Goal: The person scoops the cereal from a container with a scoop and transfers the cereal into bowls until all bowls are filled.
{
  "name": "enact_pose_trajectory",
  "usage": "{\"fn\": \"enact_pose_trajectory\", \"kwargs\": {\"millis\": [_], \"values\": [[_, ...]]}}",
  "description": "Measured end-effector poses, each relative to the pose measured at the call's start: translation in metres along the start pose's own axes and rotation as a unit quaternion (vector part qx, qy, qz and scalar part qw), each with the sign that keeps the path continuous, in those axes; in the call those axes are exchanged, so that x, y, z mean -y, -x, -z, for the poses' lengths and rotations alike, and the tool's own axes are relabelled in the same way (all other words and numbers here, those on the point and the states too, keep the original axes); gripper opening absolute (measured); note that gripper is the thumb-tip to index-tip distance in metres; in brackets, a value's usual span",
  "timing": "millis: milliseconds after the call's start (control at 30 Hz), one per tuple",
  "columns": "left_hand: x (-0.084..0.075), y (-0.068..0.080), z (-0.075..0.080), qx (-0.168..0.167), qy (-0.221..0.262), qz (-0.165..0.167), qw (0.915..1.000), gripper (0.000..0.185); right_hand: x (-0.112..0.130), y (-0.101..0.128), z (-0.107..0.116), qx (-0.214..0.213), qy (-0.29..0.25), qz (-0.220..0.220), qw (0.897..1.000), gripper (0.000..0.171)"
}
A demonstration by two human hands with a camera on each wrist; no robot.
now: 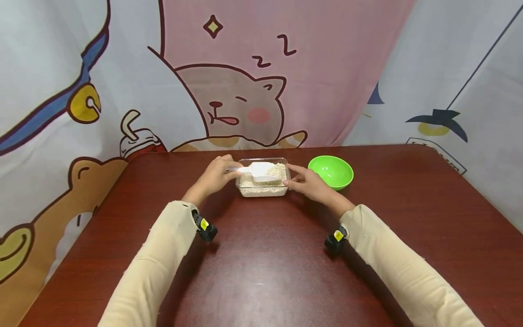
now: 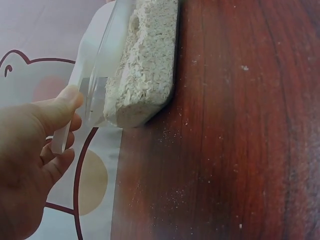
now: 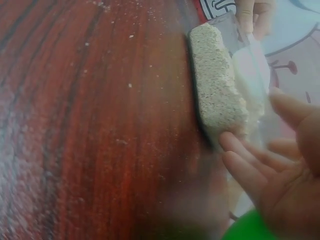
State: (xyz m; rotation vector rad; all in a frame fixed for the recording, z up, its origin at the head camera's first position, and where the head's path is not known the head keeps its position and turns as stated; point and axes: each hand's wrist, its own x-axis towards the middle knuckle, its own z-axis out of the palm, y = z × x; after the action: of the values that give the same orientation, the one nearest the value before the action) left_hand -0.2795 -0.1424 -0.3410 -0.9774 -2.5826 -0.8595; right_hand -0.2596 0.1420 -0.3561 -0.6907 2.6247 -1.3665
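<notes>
In the head view, a clear rectangular container [image 1: 263, 186] filled with pale oat-like flakes [image 1: 278, 170] sits toward the table's far side. My left hand [image 1: 218, 176] pinches the handle of a white scoop [image 1: 260, 169] between thumb and fingers. The scoop's bowl lies over the flakes, inside the container's outline. In the left wrist view, the handle end [image 2: 61, 137] pokes out below the thumb. At the container's right end is my right hand [image 1: 307, 180], its fingers extended along the wall. The right wrist view shows its fingertips [image 3: 229, 141] at the container's lower corner.
A bright green bowl [image 1: 332, 171] stands just right of the container, close behind the right hand. The dark red wooden table [image 1: 261, 254] carries scattered pale crumbs. A cartoon-printed curtain [image 1: 327, 68] hangs along its back edge.
</notes>
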Motion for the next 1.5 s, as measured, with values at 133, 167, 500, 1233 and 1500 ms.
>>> {"fn": "enact_pose_trajectory", "kwargs": {"millis": [133,167,500,1233,1500], "values": [[0.002,0.000,0.001,-0.011,0.002,-0.006,0.9999,0.020,0.003,0.002,0.003,0.009,-0.004,-0.003,1.000,0.060],[0.002,0.000,0.002,-0.013,0.003,-0.006,0.9999,0.021,0.004,0.003,0.005,0.011,-0.005,-0.002,1.000,0.059],[-0.005,-0.003,0.007,-0.023,0.047,0.040,0.9978,0.021,0.013,0.008,0.026,0.013,-0.008,-0.007,1.000,0.051],[-0.034,-0.041,-0.006,-0.011,0.112,0.041,0.9927,0.020,-0.021,0.053,0.129,-0.048,0.058,-0.070,0.995,0.053],[-0.046,-0.057,-0.026,-0.002,0.136,0.053,0.9893,0.020,-0.049,0.061,0.137,-0.032,0.070,-0.095,0.993,0.057]]}}
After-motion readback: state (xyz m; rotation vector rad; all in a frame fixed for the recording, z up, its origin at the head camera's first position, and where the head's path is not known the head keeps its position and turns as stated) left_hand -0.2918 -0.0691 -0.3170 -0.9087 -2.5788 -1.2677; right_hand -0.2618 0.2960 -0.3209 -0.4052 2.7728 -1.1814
